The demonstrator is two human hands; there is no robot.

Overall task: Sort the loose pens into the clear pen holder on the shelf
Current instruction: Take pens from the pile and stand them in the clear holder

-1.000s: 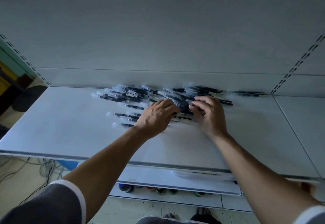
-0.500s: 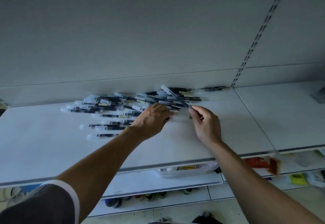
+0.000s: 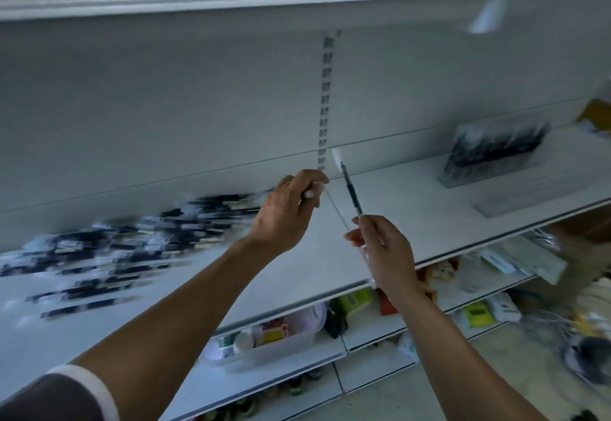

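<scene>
Right hand pinches a pen upright; left hand curled, its hold unclear. Shelf runs right to blurred holder; pens smeared left.

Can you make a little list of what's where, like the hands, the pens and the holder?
left hand: pinches a thin clear strip, too blurred to name
right hand: holds black pen pointing up
pen pile: loose on shelf, left side
clear pen holder: on shelf, right side, dark pens inside
</scene>
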